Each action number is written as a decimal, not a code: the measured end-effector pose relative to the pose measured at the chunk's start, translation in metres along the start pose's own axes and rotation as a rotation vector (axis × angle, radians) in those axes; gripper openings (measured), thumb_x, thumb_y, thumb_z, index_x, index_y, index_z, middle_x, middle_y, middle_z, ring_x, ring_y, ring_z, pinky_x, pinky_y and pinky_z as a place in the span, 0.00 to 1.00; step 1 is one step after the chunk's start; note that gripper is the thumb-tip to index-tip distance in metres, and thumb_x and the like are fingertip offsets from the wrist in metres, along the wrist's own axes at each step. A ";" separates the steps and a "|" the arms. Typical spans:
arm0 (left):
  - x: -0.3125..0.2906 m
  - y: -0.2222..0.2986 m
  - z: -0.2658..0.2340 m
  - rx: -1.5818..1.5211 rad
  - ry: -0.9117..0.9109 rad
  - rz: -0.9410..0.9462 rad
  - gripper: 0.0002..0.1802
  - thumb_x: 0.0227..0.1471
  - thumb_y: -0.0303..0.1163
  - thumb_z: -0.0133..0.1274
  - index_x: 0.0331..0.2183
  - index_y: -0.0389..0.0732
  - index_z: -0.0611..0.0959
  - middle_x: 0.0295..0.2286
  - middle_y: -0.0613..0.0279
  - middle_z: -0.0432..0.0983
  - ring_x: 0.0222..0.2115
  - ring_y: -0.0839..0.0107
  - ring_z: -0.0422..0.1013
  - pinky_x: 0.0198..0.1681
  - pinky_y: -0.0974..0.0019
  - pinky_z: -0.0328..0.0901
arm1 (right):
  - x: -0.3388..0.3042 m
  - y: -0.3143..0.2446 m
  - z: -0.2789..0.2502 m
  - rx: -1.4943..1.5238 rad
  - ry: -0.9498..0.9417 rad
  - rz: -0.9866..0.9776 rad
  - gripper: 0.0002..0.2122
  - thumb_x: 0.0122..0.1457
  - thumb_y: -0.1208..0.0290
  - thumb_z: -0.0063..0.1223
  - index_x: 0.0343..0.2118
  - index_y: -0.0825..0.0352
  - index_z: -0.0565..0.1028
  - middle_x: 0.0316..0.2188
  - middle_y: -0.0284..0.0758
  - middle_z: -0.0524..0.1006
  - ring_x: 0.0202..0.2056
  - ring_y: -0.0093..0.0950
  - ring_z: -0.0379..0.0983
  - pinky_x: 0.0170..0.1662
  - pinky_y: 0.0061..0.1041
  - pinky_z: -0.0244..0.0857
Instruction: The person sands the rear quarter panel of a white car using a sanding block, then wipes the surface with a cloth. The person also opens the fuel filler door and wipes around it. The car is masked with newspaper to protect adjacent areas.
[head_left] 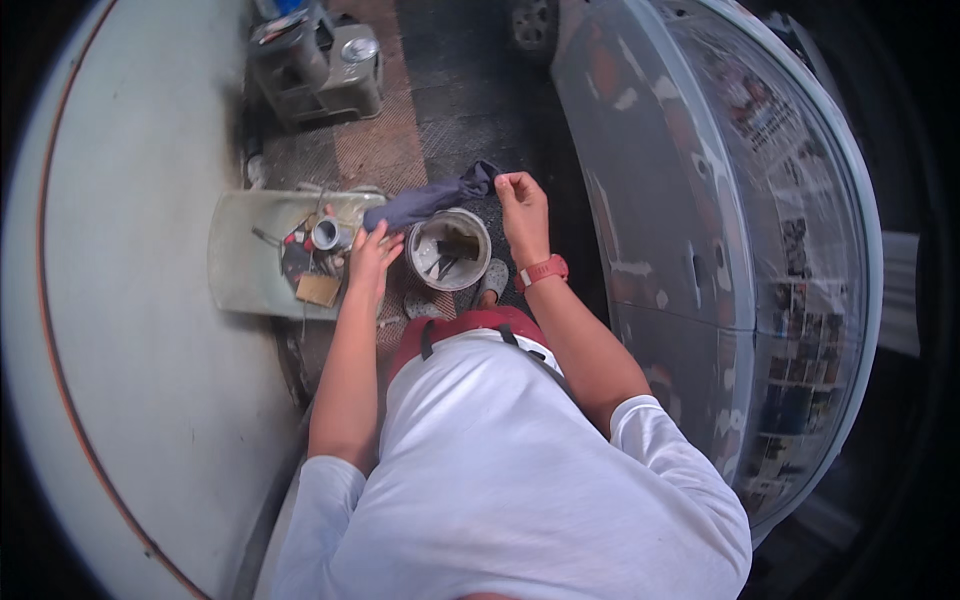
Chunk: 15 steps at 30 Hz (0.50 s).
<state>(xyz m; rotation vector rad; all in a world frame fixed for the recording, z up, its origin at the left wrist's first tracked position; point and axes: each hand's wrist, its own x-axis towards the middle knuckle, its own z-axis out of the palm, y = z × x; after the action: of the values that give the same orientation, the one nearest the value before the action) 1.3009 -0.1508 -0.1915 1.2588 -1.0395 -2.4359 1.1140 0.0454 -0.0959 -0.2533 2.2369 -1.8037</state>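
Observation:
A dark grey-purple cloth stretches in a long, loose strip between my hands, above a round bucket. My right hand, with a red watch on its wrist, pinches the cloth's right end between thumb and fingertips. At the other end, my left hand has its fingers spread just under the cloth, and their tips seem to touch it. The bucket is pale and stained inside, with dark items lying in it that I cannot make out.
A whitish tub-like tray on my left carries a grey cup, a tan block and loose tools. Grey stools stand farther ahead. A car with patchy grey panels and paper-covered windows lines my right; a pale wall my left.

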 end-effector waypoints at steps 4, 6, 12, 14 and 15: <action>0.007 -0.030 -0.036 -0.035 -0.013 -0.144 0.30 0.68 0.44 0.58 0.64 0.43 0.70 0.56 0.53 0.75 0.53 0.58 0.75 0.57 0.52 0.72 | -0.025 -0.015 0.002 0.068 -0.004 -0.039 0.09 0.72 0.69 0.58 0.40 0.71 0.79 0.31 0.28 0.80 0.34 0.15 0.72 0.40 0.21 0.69; 0.008 -0.046 -0.052 -0.125 0.057 -0.275 0.32 0.68 0.46 0.57 0.65 0.43 0.69 0.55 0.51 0.75 0.54 0.57 0.75 0.58 0.52 0.72 | -0.036 -0.015 0.008 0.081 -0.055 -0.032 0.09 0.72 0.69 0.58 0.41 0.71 0.79 0.31 0.28 0.80 0.33 0.13 0.72 0.38 0.20 0.68; -0.017 -0.098 -0.141 0.401 0.122 -0.339 0.32 0.70 0.48 0.54 0.67 0.45 0.70 0.54 0.57 0.79 0.55 0.63 0.76 0.59 0.56 0.70 | -0.046 0.014 0.015 -0.079 0.031 0.000 0.09 0.69 0.69 0.60 0.42 0.72 0.80 0.30 0.35 0.84 0.32 0.21 0.78 0.38 0.26 0.72; -0.030 -0.118 -0.191 0.669 0.132 -0.343 0.18 0.70 0.44 0.53 0.54 0.44 0.80 0.42 0.63 0.83 0.40 0.70 0.80 0.43 0.64 0.75 | -0.046 0.027 0.008 -0.119 0.091 0.023 0.09 0.68 0.69 0.61 0.42 0.72 0.81 0.31 0.37 0.84 0.32 0.24 0.79 0.40 0.27 0.73; -0.035 -0.124 -0.218 0.785 0.071 -0.332 0.12 0.70 0.42 0.52 0.45 0.45 0.81 0.35 0.67 0.81 0.32 0.74 0.77 0.34 0.67 0.71 | -0.046 0.033 0.002 -0.106 0.119 0.059 0.09 0.68 0.69 0.61 0.42 0.71 0.82 0.31 0.36 0.84 0.33 0.23 0.79 0.41 0.27 0.73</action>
<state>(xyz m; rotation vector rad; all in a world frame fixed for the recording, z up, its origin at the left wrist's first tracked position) 1.5082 -0.1511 -0.3367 1.8399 -2.0188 -2.2214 1.1590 0.0638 -0.1246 -0.1012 2.3981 -1.7149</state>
